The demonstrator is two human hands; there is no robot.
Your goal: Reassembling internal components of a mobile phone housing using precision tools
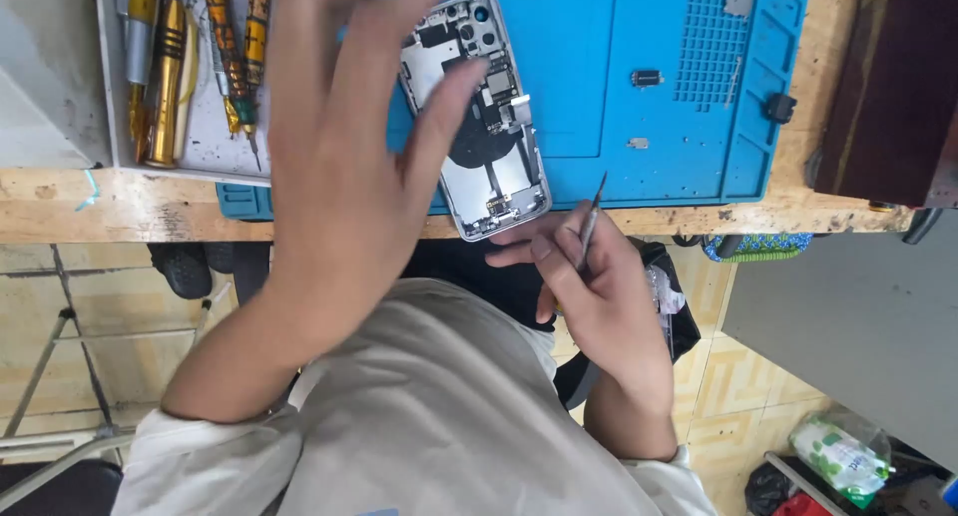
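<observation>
An opened smartphone with a silver frame lies back-down on a blue work mat, its circuit boards and cables exposed. My left hand is raised over the phone's left side with fingers spread; one fingertip rests on or just above the inner parts, and it grips nothing. My right hand sits at the table's front edge just below the phone's lower end. It pinches a thin metal tool whose tip points up towards the mat.
A white tray with several screwdrivers sits at the left. Small loose parts and a black knob lie on the mat. A dark brown box stands at the right. Below the wooden table edge are tiled floor, black shoes and a plastic bottle.
</observation>
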